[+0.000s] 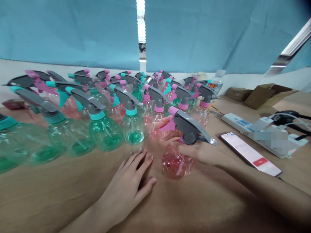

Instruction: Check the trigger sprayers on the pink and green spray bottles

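With fingers [171, 134] of the right hand [189, 149] curled round its upper part, held a pink spray bottle [173, 166].
Held it on or just above the table [73, 197], in front of the rows of other spray bottles [133, 131]. Rested the left hand [128, 184] palm down just beside it, with fingers slightly parted and thumb set wide. Had a lit phone [250, 153] to the right, with a white power strip [259, 136] beyond the phone and a brown carton [259, 96] farther back.

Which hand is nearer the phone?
Right. The right hand, around a pink bottle, is left of the phone; the left hand is farther left, over the table.
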Demonstrator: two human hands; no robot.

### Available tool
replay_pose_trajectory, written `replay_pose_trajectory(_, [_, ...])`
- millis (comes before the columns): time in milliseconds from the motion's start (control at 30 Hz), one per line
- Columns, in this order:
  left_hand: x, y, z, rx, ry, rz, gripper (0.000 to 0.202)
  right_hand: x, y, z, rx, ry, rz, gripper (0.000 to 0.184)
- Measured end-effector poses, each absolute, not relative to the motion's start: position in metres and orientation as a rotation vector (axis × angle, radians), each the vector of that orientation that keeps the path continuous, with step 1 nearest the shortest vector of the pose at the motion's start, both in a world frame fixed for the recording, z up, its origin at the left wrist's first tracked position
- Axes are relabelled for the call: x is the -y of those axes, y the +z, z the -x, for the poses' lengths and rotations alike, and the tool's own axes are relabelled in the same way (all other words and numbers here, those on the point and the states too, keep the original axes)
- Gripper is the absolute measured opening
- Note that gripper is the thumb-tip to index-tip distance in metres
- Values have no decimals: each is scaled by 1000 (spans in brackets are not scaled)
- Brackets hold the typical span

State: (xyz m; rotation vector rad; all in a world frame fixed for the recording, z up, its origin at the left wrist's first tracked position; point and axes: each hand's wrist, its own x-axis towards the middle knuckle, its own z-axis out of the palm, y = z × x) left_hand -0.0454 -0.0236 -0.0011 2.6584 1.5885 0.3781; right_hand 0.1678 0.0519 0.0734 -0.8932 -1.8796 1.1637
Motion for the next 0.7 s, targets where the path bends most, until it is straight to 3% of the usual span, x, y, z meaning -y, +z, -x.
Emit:
replay_pose_trajectory(167, [23, -3, 47, -1591, 372, -2674, 49, -51, 75, -167, 1882, 1150, 869, 22])
replay_pose_trajectory(400, [24, -5, 47, -1586, 413, -2688, 48, -46, 84, -168, 1907, 1060, 983, 12])
replay_pose_trajectory(700, [23, -4, 47, -1588, 400, -2687, 48, -42, 87, -171, 1899, 986, 1051, 16])
